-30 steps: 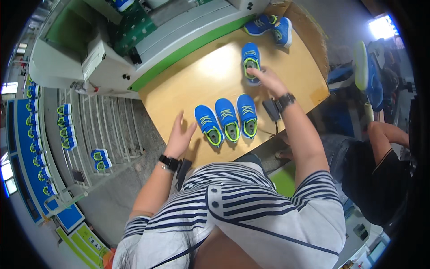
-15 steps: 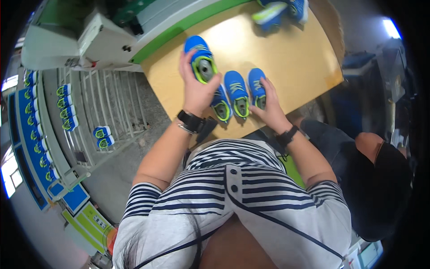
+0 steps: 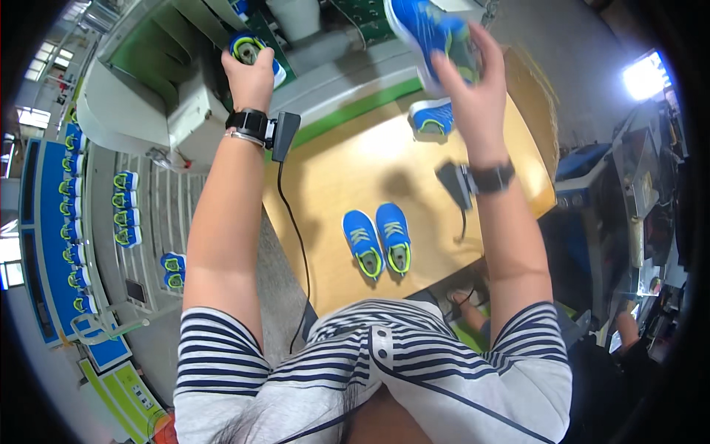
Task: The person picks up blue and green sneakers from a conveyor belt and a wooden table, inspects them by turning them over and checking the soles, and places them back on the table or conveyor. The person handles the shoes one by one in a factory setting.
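At the machine's opening on the far left, my left hand (image 3: 250, 78) is closed on a blue sneaker (image 3: 259, 56) with a lime-green collar and white sole. Raised over the far side of the table, my right hand (image 3: 477, 92) grips the heel end of another blue sneaker (image 3: 421, 33), blurred by motion. Below that one, a blue sneaker (image 3: 431, 116) rests on the tabletop, partly behind my right hand. Two blue sneakers, a left one (image 3: 362, 243) and a right one (image 3: 393, 237), stand side by side near the table's front edge, toes pointing away from me.
The yellowish tabletop (image 3: 333, 177) borders a pale machine with a green strip (image 3: 325, 137). A black cable (image 3: 299, 244) hangs from my left wrist. Racks with blue sneakers (image 3: 126, 209) stand to the left, and dark equipment (image 3: 584, 222) to the right. Another person's leg shows at lower right.
My left hand has carried its sneaker away from me to the machine. My right hand has left the near row and raised a sneaker at the far side. The row's rightmost sneaker is gone.
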{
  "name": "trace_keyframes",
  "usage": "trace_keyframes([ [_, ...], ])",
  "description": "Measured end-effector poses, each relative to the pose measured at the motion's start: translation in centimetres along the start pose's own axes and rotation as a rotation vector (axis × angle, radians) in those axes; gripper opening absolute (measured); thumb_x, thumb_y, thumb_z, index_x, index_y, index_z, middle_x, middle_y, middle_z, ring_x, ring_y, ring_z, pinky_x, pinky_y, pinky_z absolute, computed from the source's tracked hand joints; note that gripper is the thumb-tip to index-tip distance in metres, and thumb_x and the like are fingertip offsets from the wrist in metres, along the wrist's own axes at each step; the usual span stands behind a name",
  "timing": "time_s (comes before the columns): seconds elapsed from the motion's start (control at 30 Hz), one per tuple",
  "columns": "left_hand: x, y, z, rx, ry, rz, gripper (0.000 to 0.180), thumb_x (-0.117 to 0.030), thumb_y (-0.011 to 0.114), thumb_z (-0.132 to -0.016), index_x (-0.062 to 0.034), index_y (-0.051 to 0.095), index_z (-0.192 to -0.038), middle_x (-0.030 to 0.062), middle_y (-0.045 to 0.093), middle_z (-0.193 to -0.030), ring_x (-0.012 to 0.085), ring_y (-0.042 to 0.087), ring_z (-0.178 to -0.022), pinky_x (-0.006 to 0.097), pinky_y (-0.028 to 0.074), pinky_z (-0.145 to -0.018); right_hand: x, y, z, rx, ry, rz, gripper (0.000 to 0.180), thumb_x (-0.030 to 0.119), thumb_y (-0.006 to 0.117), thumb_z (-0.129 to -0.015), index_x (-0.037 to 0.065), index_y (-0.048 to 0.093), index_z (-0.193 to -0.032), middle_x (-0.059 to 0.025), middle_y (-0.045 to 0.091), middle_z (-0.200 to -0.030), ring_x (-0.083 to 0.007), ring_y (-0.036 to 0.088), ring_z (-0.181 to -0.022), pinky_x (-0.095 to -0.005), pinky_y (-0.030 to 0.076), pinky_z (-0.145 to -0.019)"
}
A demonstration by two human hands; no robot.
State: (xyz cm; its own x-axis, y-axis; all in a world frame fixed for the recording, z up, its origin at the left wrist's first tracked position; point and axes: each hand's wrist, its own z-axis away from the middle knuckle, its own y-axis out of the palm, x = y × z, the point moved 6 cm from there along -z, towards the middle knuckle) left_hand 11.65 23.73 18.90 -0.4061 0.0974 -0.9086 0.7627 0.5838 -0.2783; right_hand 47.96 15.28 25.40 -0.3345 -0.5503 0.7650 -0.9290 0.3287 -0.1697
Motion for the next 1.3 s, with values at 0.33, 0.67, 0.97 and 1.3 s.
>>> trace_keyframes([
  [0.33, -0.6, -4.7, 13.5, 0.241, 0.272, -0.246, 0.079, -0.015, 0.066, -0.095, 0.0018, 0.02, -0.156, 0.0203, 0.024, -0.162, 0.0312, 0.022, -0.151, 0.04, 0.02, -0.122, -12.2, 12.7, -8.0, 0.428, 0.013, -0.006, 0.068, 0.023, 0.072, -0.089, 0.012, 0.039, -0.148, -0.0241, 0.065, -0.121, -0.0381, 0.064, -0.107, -0.0389, 0.05, -0.097],
  [0.67, 10.2, -10.2, 31.9, 0.695, -0.209, -0.401, 0.04, -0.009, 0.064, -0.093, -0.0047, 0.056, -0.132, 0.0187, 0.034, -0.154, 0.0339, 0.045, -0.136, 0.04, 0.043, -0.109, -21.0, 0.4, 11.0, 0.859, 0.048, 0.675, 0.078, 0.045, 0.088, -0.067, 0.012, 0.059, -0.131, -0.0144, 0.049, -0.144, -0.0384, 0.032, -0.143, -0.0519, 0.03, -0.115],
  [0.97, 7.7, -6.5, 33.0, 0.731, -0.112, -0.339, 0.045, -0.013, 0.067, -0.092, -0.0043, 0.054, -0.134, 0.0181, 0.04, -0.15, 0.0337, 0.05, -0.13, 0.04, 0.045, -0.106, -24.4, 0.6, 21.0, 0.352, 0.547, 0.56, 0.099, 0.064, 0.085, -0.064, -0.009, 0.052, -0.123, -0.0292, 0.055, -0.124, -0.0414, 0.052, -0.122, -0.0455, 0.042, -0.104],
  [1.3, 1.8, -1.4, 29.3, 0.556, -0.123, -0.034, 0.085, -0.035, 0.082, -0.081, -0.009, 0.036, -0.148, 0.024, 0.032, -0.151, 0.0335, 0.04, -0.137, 0.04, 0.036, -0.112, -3.8, 6.5, 20.8, 0.967, 0.788, -0.494, 0.057, 0.031, 0.073, -0.091, 0.009, 0.047, -0.137, -0.0182, 0.062, -0.119, -0.0242, 0.06, -0.115, -0.0355, 0.052, -0.093],
])
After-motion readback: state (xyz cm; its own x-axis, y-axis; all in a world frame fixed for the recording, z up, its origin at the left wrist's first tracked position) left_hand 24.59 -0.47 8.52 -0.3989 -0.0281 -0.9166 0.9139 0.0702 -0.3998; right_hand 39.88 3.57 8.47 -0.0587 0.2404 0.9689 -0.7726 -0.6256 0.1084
